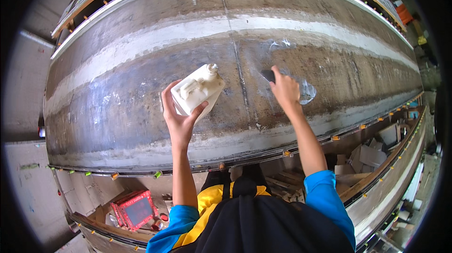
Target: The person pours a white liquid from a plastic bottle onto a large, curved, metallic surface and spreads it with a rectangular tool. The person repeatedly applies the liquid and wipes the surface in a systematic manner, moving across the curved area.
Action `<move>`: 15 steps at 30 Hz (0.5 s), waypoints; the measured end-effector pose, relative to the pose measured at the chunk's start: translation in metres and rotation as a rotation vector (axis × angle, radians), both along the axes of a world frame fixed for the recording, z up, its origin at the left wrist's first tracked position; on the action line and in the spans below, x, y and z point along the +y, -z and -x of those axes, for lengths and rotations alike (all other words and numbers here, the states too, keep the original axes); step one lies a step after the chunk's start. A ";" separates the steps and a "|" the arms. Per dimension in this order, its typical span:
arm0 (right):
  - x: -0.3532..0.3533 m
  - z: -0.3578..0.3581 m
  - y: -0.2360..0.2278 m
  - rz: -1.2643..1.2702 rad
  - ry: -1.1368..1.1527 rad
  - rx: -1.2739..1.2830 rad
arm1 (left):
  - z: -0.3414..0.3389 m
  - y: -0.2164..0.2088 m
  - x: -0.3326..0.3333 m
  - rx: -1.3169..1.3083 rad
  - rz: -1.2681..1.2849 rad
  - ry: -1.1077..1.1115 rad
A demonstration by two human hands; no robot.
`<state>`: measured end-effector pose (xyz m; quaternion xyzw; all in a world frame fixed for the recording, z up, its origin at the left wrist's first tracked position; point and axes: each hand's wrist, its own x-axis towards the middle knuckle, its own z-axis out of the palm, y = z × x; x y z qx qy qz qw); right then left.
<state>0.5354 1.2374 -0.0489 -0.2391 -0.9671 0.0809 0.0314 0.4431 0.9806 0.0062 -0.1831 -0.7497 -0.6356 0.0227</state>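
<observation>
My left hand (178, 116) grips a white plastic jug (194, 93) by its lower end, thumb on one side and fingers on the other. The jug is tilted over the long table, its neck pointing away from me. To its right, my right hand (285, 88) is closed on a dark flat scraper (268, 75), index finger stretched along it. The scraper's blade is against the table surface or just over it; I cannot tell which. A glossy wet patch (307, 92) lies beside my right hand, and shiny smears (280, 43) show beyond the scraper.
The worn grey-brown table (141, 126) bends across the view, with pale bands along it. Coloured pegs (157, 175) line its near edge. Below lie a red-framed box (137, 209) and cardboard scraps (372, 155). Another long table (395, 191) stands behind me on the right.
</observation>
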 end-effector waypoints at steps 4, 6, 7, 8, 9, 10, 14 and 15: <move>-0.050 -0.041 0.022 -0.196 -0.247 0.214 | 0.001 0.005 0.009 0.015 0.026 0.051; -0.042 -0.057 0.005 -0.076 -0.119 0.070 | 0.000 0.004 0.014 -0.022 0.000 0.083; -0.034 -0.066 -0.007 -0.016 -0.059 0.003 | 0.000 0.006 0.016 -0.017 -0.014 0.092; -0.010 -0.062 -0.018 0.001 0.092 -0.138 | 0.000 0.009 0.018 -0.012 -0.026 0.099; 0.029 -0.073 -0.006 -0.212 0.116 -0.016 | -0.003 0.010 0.026 -0.011 -0.047 0.124; 0.066 -0.077 -0.002 -0.151 0.231 -0.046 | -0.005 0.012 0.033 -0.031 -0.058 0.146; 0.113 -0.096 0.026 -0.182 0.248 -0.108 | -0.012 0.012 0.059 -0.067 -0.093 0.261; 0.099 -0.091 0.031 -0.110 0.292 -0.205 | -0.015 0.014 0.060 -0.072 -0.090 0.284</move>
